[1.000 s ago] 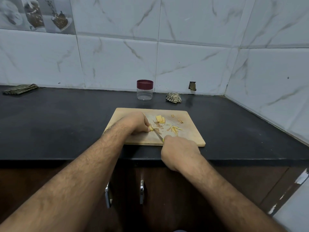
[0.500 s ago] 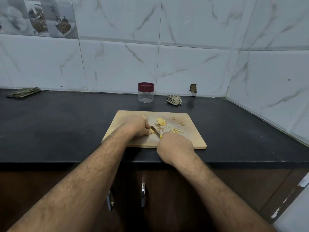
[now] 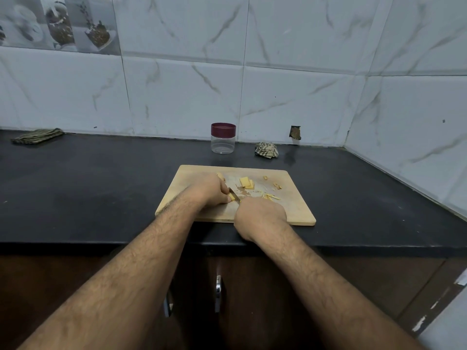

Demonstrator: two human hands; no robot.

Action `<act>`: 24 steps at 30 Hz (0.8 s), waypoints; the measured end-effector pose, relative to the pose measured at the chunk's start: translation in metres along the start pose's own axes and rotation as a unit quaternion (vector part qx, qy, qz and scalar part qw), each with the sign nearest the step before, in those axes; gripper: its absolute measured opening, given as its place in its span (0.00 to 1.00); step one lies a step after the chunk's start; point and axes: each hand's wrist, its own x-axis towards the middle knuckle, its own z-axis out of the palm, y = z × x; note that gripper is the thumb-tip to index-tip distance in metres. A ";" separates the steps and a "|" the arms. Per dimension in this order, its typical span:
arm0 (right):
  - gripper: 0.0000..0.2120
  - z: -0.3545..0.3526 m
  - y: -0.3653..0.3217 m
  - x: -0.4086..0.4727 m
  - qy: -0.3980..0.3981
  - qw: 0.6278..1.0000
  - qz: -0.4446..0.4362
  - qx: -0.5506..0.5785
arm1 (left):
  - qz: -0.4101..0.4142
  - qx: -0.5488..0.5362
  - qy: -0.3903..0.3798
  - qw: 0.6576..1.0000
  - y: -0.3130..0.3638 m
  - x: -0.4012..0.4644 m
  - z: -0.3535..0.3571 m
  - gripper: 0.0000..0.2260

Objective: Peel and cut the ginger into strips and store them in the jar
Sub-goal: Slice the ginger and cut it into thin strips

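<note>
Dim, cool, even light; soft shadows; wide-angle bending at the edges; slightly soft focus throughout

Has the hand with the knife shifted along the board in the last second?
Yes. The right hand has slid leftward along the cutting board, away from the cut strips and closer to the left hand, which holds the ginger piece.

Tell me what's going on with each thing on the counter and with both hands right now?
jar: upright, maroon lid on, looks empty.
ginger slices: stacked flat on the cutting board.
ginger strips: cut, loose on the board.
ginger piece: held down for cutting.
knife: blade at the ginger piece.
left hand: holds the ginger piece.
right hand: grips the knife.
crumpled cloth: bunched near the wall.
</note>
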 end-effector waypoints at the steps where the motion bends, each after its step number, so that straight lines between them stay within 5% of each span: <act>1: 0.17 0.000 -0.001 0.000 0.000 1.000 -0.003 -0.004 | -0.002 -0.004 -0.002 1.000 0.000 0.000 0.000 0.15; 24: 0.16 -0.008 0.016 -0.025 -0.007 1.000 0.002 0.012 | -0.025 -0.108 0.015 0.994 -0.007 0.005 0.003 0.12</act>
